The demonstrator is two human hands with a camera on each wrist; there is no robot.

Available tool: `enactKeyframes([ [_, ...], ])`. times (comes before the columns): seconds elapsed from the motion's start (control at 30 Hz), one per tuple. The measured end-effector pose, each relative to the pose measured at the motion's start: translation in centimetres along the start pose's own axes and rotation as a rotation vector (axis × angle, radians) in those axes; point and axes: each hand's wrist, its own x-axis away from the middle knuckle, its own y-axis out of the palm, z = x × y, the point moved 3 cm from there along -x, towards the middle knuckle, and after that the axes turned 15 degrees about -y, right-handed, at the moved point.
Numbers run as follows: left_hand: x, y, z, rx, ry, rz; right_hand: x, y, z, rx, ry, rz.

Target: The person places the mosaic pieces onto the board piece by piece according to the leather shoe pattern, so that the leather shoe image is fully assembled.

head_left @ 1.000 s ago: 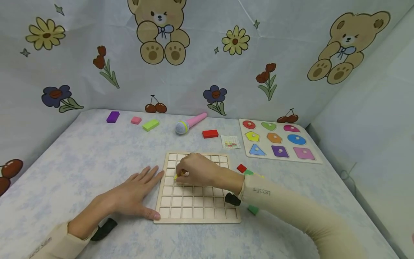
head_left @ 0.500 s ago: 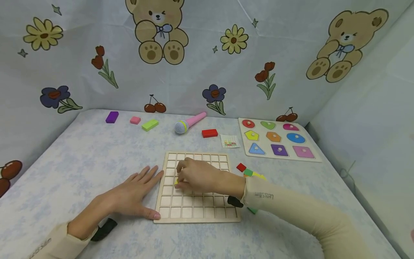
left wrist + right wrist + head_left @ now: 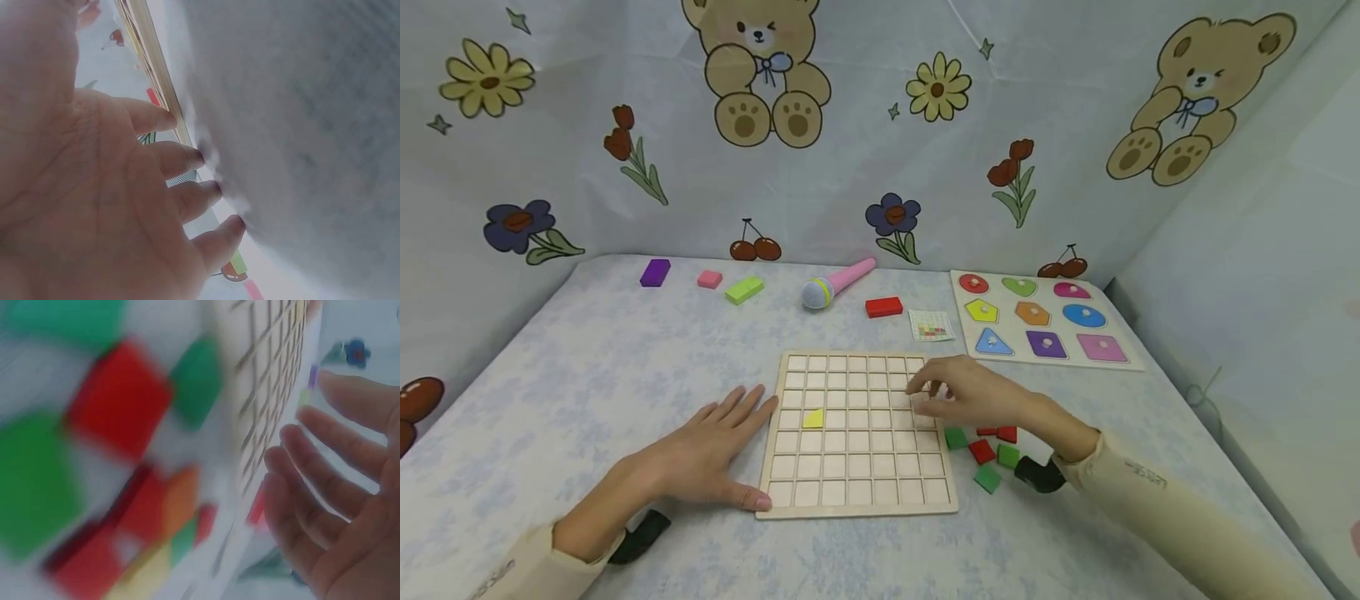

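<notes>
Loose square tiles [image 3: 983, 451], red and green: on the desk [image 3: 587, 375] just below and right of the right hand [image 3: 973, 400] fingers, beside the grid board [image 3: 857, 433]. Right hand nearer; fingers loosely spread, holding nothing, over the board's right edge. Left hand [image 3: 700, 454]: flat, fingers straight, touching the board's left edge. Yellow tile [image 3: 813, 418]: seated in a cell between the hands.

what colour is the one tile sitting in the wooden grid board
Yellow. The tile sits alone in the grid board; the head view shows it best.
</notes>
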Motion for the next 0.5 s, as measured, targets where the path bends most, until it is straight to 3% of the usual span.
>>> enactKeyframes([
  [0.2,0.0,-0.1,0.0,-0.006,-0.004,0.002,5.1,-1.7,3.6,0.013,0.247,0.01],
  [0.5,0.0,0.0,0.1,-0.004,0.003,0.016,9.0,-1.9,5.8,0.006,0.336,0.01],
])
